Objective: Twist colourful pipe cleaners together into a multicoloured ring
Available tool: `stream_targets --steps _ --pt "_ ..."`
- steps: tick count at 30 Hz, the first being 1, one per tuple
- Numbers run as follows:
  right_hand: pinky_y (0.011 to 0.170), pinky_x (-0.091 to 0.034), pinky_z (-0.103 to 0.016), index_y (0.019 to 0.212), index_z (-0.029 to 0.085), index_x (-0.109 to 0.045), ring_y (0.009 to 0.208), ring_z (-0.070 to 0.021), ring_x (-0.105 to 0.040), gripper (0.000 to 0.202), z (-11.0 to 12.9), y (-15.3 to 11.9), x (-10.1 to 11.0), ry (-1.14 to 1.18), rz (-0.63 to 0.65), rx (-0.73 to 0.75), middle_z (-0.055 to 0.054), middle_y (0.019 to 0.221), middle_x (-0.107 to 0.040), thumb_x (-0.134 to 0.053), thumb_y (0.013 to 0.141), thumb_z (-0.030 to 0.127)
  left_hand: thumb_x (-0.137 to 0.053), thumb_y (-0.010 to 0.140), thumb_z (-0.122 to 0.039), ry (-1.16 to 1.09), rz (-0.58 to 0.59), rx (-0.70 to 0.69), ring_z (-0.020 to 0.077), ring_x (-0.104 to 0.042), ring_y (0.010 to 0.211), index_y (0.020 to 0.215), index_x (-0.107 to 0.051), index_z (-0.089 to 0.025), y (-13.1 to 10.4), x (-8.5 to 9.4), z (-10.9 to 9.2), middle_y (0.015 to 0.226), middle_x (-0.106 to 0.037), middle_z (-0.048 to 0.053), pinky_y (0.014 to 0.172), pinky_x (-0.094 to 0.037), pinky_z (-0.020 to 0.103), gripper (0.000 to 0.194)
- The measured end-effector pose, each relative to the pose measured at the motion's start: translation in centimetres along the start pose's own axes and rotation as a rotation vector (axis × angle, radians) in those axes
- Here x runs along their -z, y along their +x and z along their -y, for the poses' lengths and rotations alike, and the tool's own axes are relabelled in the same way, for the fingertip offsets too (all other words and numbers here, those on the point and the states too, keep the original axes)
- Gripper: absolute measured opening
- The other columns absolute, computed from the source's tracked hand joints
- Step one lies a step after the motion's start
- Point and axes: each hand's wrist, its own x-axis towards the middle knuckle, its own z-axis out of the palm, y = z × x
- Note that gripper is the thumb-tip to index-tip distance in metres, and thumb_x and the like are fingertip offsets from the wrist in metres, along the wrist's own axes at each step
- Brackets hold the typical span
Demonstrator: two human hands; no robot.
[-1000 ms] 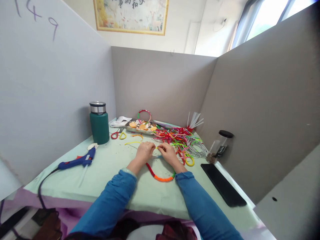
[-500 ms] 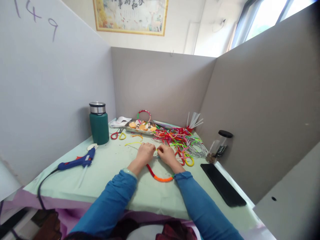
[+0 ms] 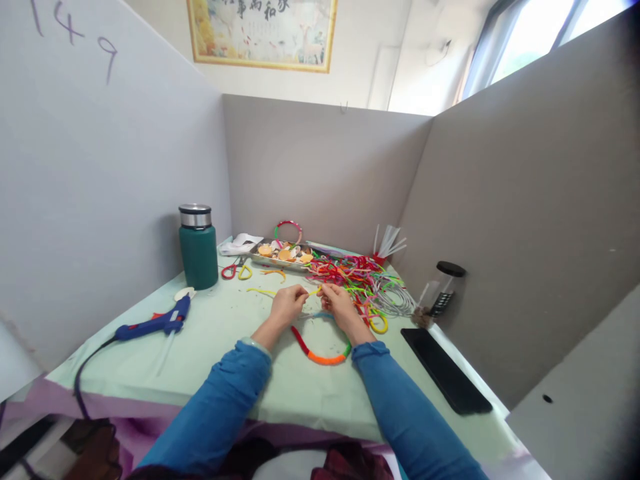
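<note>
My left hand [image 3: 289, 305] pinches a thin yellow strand [image 3: 261, 291], whose loose end sticks out to the left over the table. Just right of it, my right hand [image 3: 340, 308] is closed on the same yellow strand, a short piece of which shows between the hands. Below them on the table lies a curved hoop [image 3: 326, 361] covered in red, orange and green, with a bare pale blue stretch at its top. My right wrist is beside its green part.
A tangle of coloured strands [image 3: 350, 270] and a metal tray [image 3: 285, 263] of shells lie at the back. Left are a green bottle [image 3: 199, 257], a blue glue gun [image 3: 155, 325] and scissors [image 3: 229, 271]. Right are a black phone-like slab [image 3: 445, 370] and a clear jar [image 3: 444, 293].
My hands have moved slightly apart, my right hand a little to the right. More of the yellow strand and of the hoop's green and blue parts now shows.
</note>
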Motion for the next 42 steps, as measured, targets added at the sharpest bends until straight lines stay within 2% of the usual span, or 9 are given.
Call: stream_targets --steps 3,7,15,18,23,25,33,39,42 --pt "0.045 -0.034 -0.021 0.073 0.015 -0.056 0.047 -0.0086 -0.045 0.035 -0.4 0.0 0.1 -0.202 -0.048 0.045 -0.001 0.064 -0.058 -0.053 0.07 0.05 -0.05 0.078 -0.025 0.13 -0.014 -0.022 0.0127 -0.056 0.066 0.077 -0.065 -0.02 -0.3 0.1 -0.1 0.073 -0.066 0.002 0.062 -0.037 0.023 0.016" --pt "0.047 -0.033 -0.021 0.06 0.015 -0.056 0.047 -0.0096 -0.044 0.03 -0.6 0.0 0.3 -0.426 -0.081 0.112 0.001 0.051 -0.053 -0.053 0.07 0.043 -0.047 0.08 -0.023 0.287 -0.016 -0.12 0.0144 -0.057 0.074 0.079 -0.064 -0.02 -0.5 0.3 -0.4 0.079 -0.066 0.004 0.066 -0.037 0.024 0.017" --pt "0.045 -0.028 -0.021 0.056 0.015 -0.056 0.044 -0.0078 -0.038 0.019 0.2 -0.2 -0.1 -0.285 -0.002 0.018 0.003 0.048 -0.048 -0.057 0.064 0.032 -0.043 0.082 -0.021 0.47 -0.027 -0.285 0.0183 -0.055 0.078 0.078 -0.062 -0.018 -0.7 0.4 -0.9 0.078 -0.063 0.008 0.072 -0.036 0.03 0.02" --pt "0.043 -0.025 -0.021 0.059 0.015 -0.054 0.044 -0.0066 -0.034 0.018 0.6 -0.3 -0.1 -0.096 -0.018 -0.018 0.004 0.05 -0.048 -0.059 0.064 0.032 -0.044 0.082 -0.023 0.374 -0.031 -0.273 0.0175 -0.055 0.076 0.076 -0.062 -0.017 -0.7 0.1 -1.0 0.076 -0.063 0.008 0.071 -0.036 0.029 0.02" --pt "0.047 -0.029 -0.021 0.068 0.017 -0.053 0.047 -0.0064 -0.037 0.021 1.2 -0.5 0.0 0.135 0.05 0.039 0.002 0.06 -0.052 -0.061 0.065 0.036 -0.049 0.078 -0.031 -0.133 0.111 -0.008 0.0114 -0.053 0.057 0.072 -0.062 -0.015 0.1 -0.2 -0.4 0.065 -0.064 0.002 0.056 -0.038 0.022 0.022" --pt "0.046 -0.03 -0.021 0.068 0.017 -0.053 0.046 -0.0061 -0.036 0.023 1.2 -0.5 0.2 0.141 0.088 0.032 0.002 0.061 -0.052 -0.062 0.065 0.038 -0.051 0.076 -0.033 -0.228 0.136 0.048 0.0107 -0.052 0.054 0.071 -0.063 -0.015 0.3 -0.2 -0.2 0.063 -0.064 0.001 0.053 -0.037 0.021 0.023" --pt "0.041 -0.025 -0.021 0.066 0.016 -0.054 0.041 -0.0054 -0.033 0.029 0.7 -0.3 -0.2 0.069 0.072 -0.007 0.004 0.053 -0.047 -0.06 0.069 0.044 -0.054 0.076 -0.03 -0.031 -0.061 -0.055 0.0103 -0.054 0.059 0.074 -0.066 -0.017 -0.2 -0.1 -0.3 0.067 -0.066 0.001 0.058 -0.037 0.021 0.018" --pt "0.041 -0.025 -0.021 0.06 0.016 -0.054 0.041 -0.0064 -0.034 0.026 0.7 -0.5 -0.7 -0.036 0.002 0.068 0.005 0.048 -0.046 -0.061 0.067 0.04 -0.052 0.078 -0.021 0.04 -0.067 -0.165 0.0132 -0.058 0.074 0.083 -0.067 -0.019 -0.1 -0.3 0.0 0.083 -0.068 0.004 0.07 -0.04 0.023 0.017" --pt "0.041 -0.025 -0.021 0.06 0.016 -0.054 0.041 -0.0066 -0.034 0.025 0.8 -0.5 -0.6 -0.043 -0.027 0.076 0.005 0.048 -0.045 -0.06 0.066 0.04 -0.051 0.078 -0.022 0.005 -0.07 -0.113 0.0133 -0.058 0.073 0.086 -0.066 -0.018 -0.1 -0.4 0.1 0.083 -0.068 0.004 0.069 -0.04 0.023 0.018"
